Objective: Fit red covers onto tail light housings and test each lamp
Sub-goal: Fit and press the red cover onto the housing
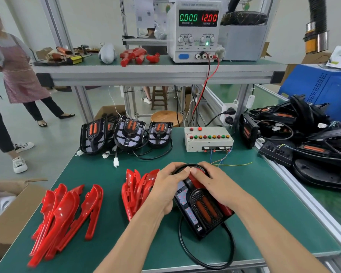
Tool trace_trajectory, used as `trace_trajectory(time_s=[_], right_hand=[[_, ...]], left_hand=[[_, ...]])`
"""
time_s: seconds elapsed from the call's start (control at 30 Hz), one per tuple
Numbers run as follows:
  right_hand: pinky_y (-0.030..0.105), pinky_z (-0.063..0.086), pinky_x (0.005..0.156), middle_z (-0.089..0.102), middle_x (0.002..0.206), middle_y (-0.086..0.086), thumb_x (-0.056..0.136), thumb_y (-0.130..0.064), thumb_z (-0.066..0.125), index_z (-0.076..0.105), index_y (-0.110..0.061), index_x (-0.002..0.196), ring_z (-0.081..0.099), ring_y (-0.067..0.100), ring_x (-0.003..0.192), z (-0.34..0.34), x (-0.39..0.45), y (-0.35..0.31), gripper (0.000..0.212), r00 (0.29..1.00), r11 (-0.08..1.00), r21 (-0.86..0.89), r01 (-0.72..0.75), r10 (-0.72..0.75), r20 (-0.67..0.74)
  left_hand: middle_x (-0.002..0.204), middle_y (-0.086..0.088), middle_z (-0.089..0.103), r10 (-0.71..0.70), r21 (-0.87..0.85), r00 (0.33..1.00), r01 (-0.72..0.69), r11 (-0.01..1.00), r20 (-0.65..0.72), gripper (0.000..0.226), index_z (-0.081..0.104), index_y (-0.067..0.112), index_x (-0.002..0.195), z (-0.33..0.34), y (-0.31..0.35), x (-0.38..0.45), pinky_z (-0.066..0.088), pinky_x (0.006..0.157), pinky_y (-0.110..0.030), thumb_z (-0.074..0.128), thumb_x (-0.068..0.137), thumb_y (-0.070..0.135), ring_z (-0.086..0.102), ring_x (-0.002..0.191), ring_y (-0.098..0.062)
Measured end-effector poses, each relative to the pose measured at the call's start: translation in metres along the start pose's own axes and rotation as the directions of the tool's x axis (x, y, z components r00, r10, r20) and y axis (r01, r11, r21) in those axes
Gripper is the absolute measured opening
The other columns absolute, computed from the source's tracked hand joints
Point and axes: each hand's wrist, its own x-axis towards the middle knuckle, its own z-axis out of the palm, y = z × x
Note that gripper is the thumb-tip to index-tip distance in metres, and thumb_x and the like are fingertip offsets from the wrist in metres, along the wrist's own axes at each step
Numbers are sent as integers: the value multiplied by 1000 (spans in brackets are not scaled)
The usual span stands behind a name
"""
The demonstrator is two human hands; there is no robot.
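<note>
Black housings point(126, 133): three upright; two hands point(191, 186) gripping a fourth point(201, 207).

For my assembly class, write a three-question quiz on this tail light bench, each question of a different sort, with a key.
1. True or false: the power supply shows 12.00 volts and 0.000 amps.
2. Which hands press on the housing on the mat? A. left hand only B. right hand only C. both
3. Fill in: the loose red covers lie to the person's ____ of that housing.

Key: 1 true; 2 C; 3 left
</note>
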Motion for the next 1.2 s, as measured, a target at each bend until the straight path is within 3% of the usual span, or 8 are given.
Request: trace_trajectory(time_s=[0.23,0.4,0.5,0.67,0.8,0.87,1.0,1.2], right_hand=[[34,49,85,71,93,-4,100,-44,58,67,-23,99,65,11,87,-2,2,-4,22,996,988,132,-84,82,20],[37,49,83,72,90,2,98,-46,59,68,-21,93,66,16,84,2,1,0,27,989,969,204,-139,146,-19],[38,49,80,71,91,12,98,-40,61,67,-13,95,63,18,80,6,2,3,28,979,920,356,-163,196,-60],[35,44,78,67,82,3,98,-43,61,66,-10,89,59,16,78,5,6,1,35,973,881,432,-195,230,-31],[37,46,80,69,88,10,97,-46,62,67,-6,94,60,17,79,2,8,-2,41,984,904,396,-161,178,-6],[37,49,80,72,95,20,97,-44,64,68,-2,99,62,18,80,3,8,-1,42,982,897,409,-169,187,-3],[34,49,74,71,84,12,96,-35,66,72,-5,89,61,18,77,-1,9,-2,31,983,886,432,-165,185,-4],[28,53,69,72,86,8,98,-22,65,72,-16,88,64,17,77,2,10,-5,14,979,815,550,-182,201,27]], left_hand=[[105,-15,77,-4,-7,1000,4,1000,4,15,73,8,109,1,-3,-1,59,76,-33,70,95,14,73,89,-23],[116,-2,75,70,64,992,-63,996,-109,52,68,17,121,-2,-15,-7,55,100,-41,85,77,39,71,110,-20],[105,0,79,113,140,986,-95,986,-125,50,71,19,113,1,-26,-14,59,93,-40,90,71,41,75,100,-18],[98,1,78,146,259,984,-114,959,-105,30,70,21,106,0,-33,-14,59,91,-40,85,81,26,74,95,-21],[93,7,77,216,292,973,-184,939,-82,33,69,23,103,1,-30,-16,55,72,-18,88,77,32,72,84,-9],[90,9,76,242,330,965,-198,923,-97,30,69,23,100,1,-30,-14,53,69,-15,89,78,30,70,80,-6],[89,10,75,265,369,960,-214,904,-91,28,69,23,99,4,-33,-14,51,67,-13,88,79,30,68,75,-3],[87,16,74,278,378,957,-228,897,-84,29,67,27,97,4,-36,-12,49,65,-12,88,78,30,66,72,2]])
